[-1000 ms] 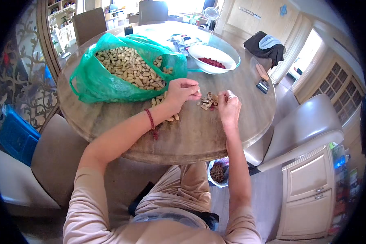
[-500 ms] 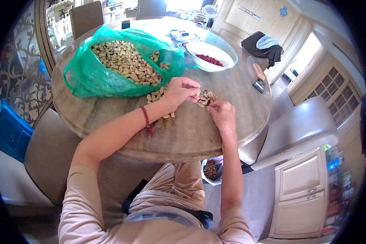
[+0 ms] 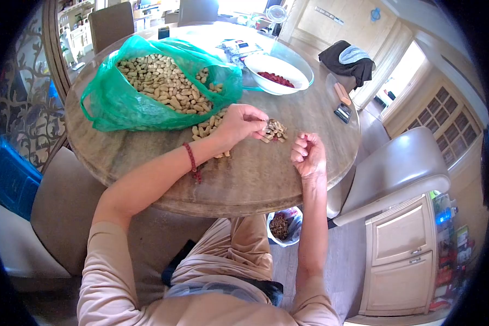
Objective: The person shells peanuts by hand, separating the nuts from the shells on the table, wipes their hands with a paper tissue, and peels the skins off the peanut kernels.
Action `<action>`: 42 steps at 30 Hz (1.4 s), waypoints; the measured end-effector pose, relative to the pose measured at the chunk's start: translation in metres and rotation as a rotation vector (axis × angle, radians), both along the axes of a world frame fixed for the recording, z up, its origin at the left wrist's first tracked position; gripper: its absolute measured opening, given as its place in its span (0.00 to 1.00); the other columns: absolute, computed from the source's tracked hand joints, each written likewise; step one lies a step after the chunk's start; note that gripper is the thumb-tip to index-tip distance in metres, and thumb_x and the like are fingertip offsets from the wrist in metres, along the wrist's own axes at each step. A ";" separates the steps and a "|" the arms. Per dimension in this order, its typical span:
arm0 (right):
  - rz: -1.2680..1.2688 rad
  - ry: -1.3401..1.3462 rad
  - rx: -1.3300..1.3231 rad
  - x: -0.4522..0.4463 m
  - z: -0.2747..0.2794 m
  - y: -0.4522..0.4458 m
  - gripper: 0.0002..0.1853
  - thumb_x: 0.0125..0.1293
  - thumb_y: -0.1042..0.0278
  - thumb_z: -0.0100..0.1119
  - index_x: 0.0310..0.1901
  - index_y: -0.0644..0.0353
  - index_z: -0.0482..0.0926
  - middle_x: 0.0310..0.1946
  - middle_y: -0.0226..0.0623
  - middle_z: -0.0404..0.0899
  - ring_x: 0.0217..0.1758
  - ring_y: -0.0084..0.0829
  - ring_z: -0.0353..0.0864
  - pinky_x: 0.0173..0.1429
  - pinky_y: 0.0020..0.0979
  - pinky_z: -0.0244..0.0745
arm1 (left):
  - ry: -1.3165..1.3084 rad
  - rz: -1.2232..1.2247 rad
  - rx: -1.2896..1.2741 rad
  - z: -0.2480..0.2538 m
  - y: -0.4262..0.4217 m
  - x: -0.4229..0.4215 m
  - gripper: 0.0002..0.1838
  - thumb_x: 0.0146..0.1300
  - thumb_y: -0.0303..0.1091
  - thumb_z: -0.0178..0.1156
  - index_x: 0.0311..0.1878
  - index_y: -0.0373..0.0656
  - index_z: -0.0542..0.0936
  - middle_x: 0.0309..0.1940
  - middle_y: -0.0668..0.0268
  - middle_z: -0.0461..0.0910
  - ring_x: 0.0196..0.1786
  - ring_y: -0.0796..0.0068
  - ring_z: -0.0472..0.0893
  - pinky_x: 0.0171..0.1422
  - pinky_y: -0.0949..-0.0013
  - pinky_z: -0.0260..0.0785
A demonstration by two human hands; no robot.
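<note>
My left hand [image 3: 245, 124] is pinched over the table, just left of a small pile of peanut shells [image 3: 275, 130]; what its fingertips hold is too small to make out. To the right of the pile, my right hand [image 3: 308, 155] is turned partly palm up with its fingers curled; any content is hidden. A green plastic bag [image 3: 141, 118] full of unshelled peanuts [image 3: 165, 81] lies open behind my left arm. Loose peanuts [image 3: 205, 128] lie by its front edge. Red peanut kernels [image 3: 276, 79] rest in a white bowl [image 3: 298, 69] farther back.
The round table [image 3: 244, 190] has a phone-like dark object [image 3: 343, 112] near its right edge. A lined bin [image 3: 292, 224] holding shells stands on the floor below the front edge. A grey chair [image 3: 396, 165] is at the right, and dark clothing [image 3: 346, 62] hangs beyond the table.
My right hand has moved away from the shell pile to the right and turned with its fingers curled. My left hand stays pinched in nearly the same place. The view has shifted slightly.
</note>
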State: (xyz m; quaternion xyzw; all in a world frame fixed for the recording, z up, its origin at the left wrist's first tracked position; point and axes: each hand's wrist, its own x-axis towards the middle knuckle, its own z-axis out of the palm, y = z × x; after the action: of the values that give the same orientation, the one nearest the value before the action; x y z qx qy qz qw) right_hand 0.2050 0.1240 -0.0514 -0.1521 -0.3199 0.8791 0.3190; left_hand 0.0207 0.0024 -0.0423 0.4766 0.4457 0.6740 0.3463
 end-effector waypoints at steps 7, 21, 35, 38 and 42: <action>0.197 -0.310 0.230 -0.028 0.008 -0.038 0.07 0.62 0.67 0.49 0.32 0.60 0.72 0.19 0.25 0.66 0.14 0.13 0.54 0.14 0.16 0.44 | 0.686 0.201 0.270 0.005 -0.004 0.013 0.06 0.51 0.23 0.62 0.33 0.36 0.81 0.28 0.65 0.81 0.29 0.81 0.79 0.35 0.75 0.73; 0.095 -0.241 0.127 -0.027 0.025 -0.014 0.09 0.68 0.70 0.41 0.39 0.64 0.72 0.20 0.26 0.66 0.14 0.14 0.55 0.14 0.17 0.48 | 0.725 0.139 0.190 0.000 0.002 -0.004 0.10 0.50 0.27 0.65 0.37 0.37 0.81 0.33 0.62 0.82 0.33 0.76 0.81 0.36 0.75 0.72; -0.393 -0.448 0.353 -0.137 0.100 0.125 0.19 0.69 0.51 0.38 0.45 0.60 0.68 0.41 0.41 0.74 0.40 0.41 0.75 0.46 0.48 0.73 | 1.083 0.450 0.331 0.014 0.000 -0.037 0.15 0.46 0.27 0.64 0.41 0.39 0.80 0.40 0.57 0.79 0.46 0.59 0.77 0.52 0.63 0.69; -0.322 -0.240 0.427 -0.109 0.085 0.100 0.16 0.70 0.57 0.39 0.46 0.62 0.70 0.40 0.41 0.74 0.39 0.37 0.76 0.43 0.40 0.76 | 1.106 0.531 0.289 0.021 -0.002 -0.044 0.15 0.47 0.26 0.63 0.41 0.39 0.80 0.39 0.57 0.79 0.46 0.58 0.77 0.51 0.62 0.69; -0.371 -0.205 0.520 -0.082 0.078 0.047 0.13 0.70 0.64 0.40 0.45 0.63 0.72 0.37 0.39 0.76 0.35 0.30 0.78 0.37 0.29 0.77 | 1.162 0.607 0.304 0.031 -0.009 -0.052 0.14 0.48 0.27 0.62 0.41 0.39 0.79 0.39 0.58 0.79 0.45 0.59 0.77 0.51 0.61 0.69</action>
State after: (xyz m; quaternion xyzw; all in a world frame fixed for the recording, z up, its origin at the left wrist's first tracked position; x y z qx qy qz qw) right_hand 0.1232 0.1711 0.0265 -0.2088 -0.5309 0.6751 0.4678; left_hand -0.0317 -0.0067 -0.0109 0.6590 0.5740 0.4306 -0.2254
